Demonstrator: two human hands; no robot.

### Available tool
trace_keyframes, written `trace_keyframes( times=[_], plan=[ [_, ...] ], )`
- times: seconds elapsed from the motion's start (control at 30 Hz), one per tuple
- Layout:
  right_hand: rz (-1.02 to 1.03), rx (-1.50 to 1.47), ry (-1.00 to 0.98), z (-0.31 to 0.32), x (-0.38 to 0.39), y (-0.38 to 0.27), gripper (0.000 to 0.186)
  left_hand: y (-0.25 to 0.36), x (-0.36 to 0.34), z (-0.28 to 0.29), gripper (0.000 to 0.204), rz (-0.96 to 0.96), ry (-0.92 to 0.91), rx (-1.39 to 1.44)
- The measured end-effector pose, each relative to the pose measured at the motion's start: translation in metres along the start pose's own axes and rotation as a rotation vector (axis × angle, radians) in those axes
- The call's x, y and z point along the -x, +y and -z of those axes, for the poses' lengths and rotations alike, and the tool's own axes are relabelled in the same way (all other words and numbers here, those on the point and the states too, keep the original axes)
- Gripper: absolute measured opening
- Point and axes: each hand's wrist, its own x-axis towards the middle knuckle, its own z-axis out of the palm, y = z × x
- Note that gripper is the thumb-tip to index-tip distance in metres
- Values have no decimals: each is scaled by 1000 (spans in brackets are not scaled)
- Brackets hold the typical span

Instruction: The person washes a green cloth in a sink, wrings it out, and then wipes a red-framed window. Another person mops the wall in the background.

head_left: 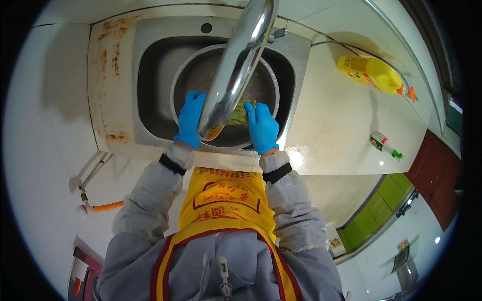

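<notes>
cloth, green, lies in steel basin btwn both gloved hands, touching r hand, whose fingers rest on it. l hand grips basin rim; faucet hides the middle.

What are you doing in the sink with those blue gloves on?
A person in blue gloves and a yellow apron stands at a metal sink. Both hands are down in a big round metal bowl inside it. The right hand rests on a green cloth, and the left hand is at the bowl's near edge. The shiny tap curves over the middle and hides part of the bowl. A yellow bottle lies on the counter to the right.
</notes>
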Motion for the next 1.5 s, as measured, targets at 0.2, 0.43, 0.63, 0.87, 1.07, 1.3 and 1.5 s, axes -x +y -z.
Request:
trace_keyframes(
  times=[0.2,0.43,0.63,0.87,1.07,1.3,1.5],
  plan=[
    [-392,-226,-300,-31,4,17,70,-69,-63,-37,61,-83,-148,-771],
    [-738,-840,-535,-73,7,30,74,-131,-75,-58,38,-147,-60,-560],
    [-837,-1539,-660,-78,-12,20,48,-102,-22,-90,26,-325,-274,-173],
    [-636,-1551,-564,8,-10,-29,47,-16,47,-87,20,23,-279,515],
    [-799,-1720,-434,-15,4,-43,43,-13,21,-75,23,-330,-63,80],
    [-637,-1349,-82,6,-12,-23,39,-19,45,-21,24,-442,-74,-275],
    [-649,-1512,-408,56,1,-45,42,24,58,10,52,-135,-116,-158]
  ],
)
